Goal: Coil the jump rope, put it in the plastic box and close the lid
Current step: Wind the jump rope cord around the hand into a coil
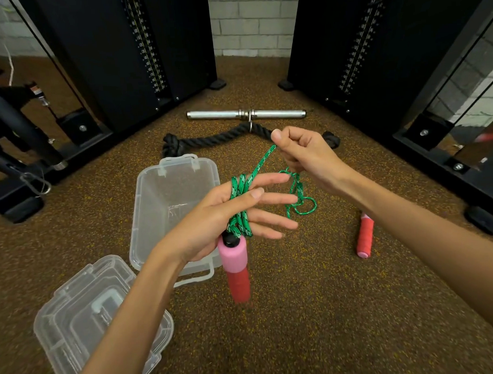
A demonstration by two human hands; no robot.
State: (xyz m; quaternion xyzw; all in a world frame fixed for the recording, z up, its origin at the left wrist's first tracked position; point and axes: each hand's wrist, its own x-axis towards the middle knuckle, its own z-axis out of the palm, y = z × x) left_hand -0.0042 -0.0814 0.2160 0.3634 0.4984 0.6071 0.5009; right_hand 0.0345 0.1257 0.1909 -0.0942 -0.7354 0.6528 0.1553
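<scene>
The green jump rope (pixel 241 187) is wound in several turns around the spread fingers of my left hand (pixel 227 216). One pink and red handle (pixel 235 268) hangs down from that hand. My right hand (pixel 303 153) pinches a taut stretch of the rope above and to the right, and loose loops dangle below it. The other red handle (pixel 365 236) lies on the floor to the right. The clear plastic box (pixel 169 201) stands open on the floor behind my left hand. Its clear lid (pixel 90 315) lies apart at the lower left.
A black thick rope attachment (pixel 209 139) and a chrome bar (pixel 246 114) lie on the brown speckled floor beyond the box. Black weight-stack towers (pixel 137 50) stand at left and right, with machine base frames (pixel 450 155) along both sides.
</scene>
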